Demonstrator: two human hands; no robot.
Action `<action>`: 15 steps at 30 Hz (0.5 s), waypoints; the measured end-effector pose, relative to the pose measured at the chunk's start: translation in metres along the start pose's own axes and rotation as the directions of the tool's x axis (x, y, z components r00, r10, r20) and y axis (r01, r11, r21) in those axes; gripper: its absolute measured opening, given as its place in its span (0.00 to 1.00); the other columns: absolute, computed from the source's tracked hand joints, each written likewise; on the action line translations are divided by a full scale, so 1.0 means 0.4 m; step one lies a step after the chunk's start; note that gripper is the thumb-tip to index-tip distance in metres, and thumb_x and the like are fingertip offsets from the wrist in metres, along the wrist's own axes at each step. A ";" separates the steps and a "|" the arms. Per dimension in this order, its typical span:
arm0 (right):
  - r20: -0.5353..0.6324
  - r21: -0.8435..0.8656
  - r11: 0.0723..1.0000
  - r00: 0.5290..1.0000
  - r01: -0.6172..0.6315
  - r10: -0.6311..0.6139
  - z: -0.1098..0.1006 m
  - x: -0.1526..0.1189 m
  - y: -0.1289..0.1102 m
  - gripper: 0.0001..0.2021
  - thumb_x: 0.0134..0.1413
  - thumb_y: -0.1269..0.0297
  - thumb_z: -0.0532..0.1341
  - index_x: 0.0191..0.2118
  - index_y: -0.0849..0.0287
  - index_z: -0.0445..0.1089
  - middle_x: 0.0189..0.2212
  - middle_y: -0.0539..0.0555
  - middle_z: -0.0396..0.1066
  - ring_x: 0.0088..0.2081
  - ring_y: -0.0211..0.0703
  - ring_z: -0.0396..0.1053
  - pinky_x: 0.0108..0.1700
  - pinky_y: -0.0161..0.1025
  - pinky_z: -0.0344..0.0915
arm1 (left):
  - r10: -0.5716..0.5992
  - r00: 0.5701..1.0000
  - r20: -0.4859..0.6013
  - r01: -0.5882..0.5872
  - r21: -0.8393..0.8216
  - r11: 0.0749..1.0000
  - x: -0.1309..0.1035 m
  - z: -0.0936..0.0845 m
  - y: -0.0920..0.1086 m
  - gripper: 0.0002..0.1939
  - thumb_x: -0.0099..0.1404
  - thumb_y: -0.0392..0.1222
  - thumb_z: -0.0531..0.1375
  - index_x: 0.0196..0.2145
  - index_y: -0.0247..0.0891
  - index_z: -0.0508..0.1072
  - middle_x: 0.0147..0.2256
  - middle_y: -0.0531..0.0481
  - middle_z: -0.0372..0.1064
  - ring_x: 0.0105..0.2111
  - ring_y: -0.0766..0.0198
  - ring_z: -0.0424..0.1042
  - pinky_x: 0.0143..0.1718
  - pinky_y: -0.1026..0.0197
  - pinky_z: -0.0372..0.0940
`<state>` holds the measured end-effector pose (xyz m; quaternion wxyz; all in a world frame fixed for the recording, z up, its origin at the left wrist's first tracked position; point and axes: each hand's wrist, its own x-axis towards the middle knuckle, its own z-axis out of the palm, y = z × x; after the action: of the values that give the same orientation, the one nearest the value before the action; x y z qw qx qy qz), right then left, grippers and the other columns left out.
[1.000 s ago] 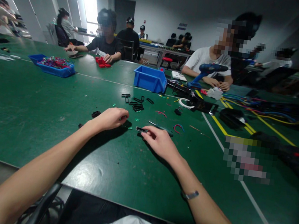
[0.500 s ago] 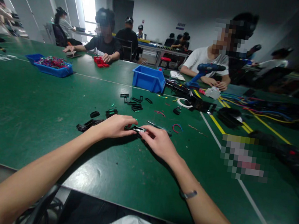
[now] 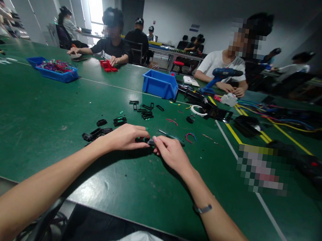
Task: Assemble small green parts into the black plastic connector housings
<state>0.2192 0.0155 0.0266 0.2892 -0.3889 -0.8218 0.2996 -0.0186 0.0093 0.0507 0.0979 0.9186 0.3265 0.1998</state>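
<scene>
Fingertips of both hands meet in the head view around a small black part (image 3: 151, 142), close above the bench (image 3: 54, 157) and straight in front of the person. The left hand (image 3: 125, 137) pinches it from one side, thumb below and fingers above; the right hand (image 3: 173, 152) grips it from the other, thumb uppermost. Fingers hide much of the part, so its inside and exact fit cannot be told.

With a thing this small, the sound way is likely to steady it in the left hand and let the right thumb press evenly, square to the edge, since a slanted push could make it slip or crack. Keeping it low is wise too, so that anything dropped lands nearby.

Black cases (image 3: 99, 132) lie in a heap just beside the left wrist, and thin black frames (image 3: 147, 114) are scattered beyond the hands. A screwdriver (image 3: 173, 137) rests just behind the right hand, near a loop of red and blue wire (image 3: 191, 137). Farther off stands a blue bin (image 3: 161, 88).
</scene>
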 end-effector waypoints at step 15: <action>0.023 0.279 0.955 0.995 -0.099 0.096 0.014 0.004 -0.003 0.17 0.64 0.51 0.60 0.48 0.60 0.73 0.30 0.53 0.75 0.27 0.40 0.71 0.29 0.36 0.67 | -0.091 0.995 -0.034 0.088 -0.086 0.992 0.004 -0.016 -0.009 0.20 0.76 0.51 0.50 0.43 0.35 0.75 0.36 0.44 0.75 0.36 0.60 0.73 0.39 0.62 0.62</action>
<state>0.2138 0.0147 0.0240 0.3222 -0.3826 -0.7525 0.4285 -0.0222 0.0132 0.0559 0.1392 0.8942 0.3606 0.2260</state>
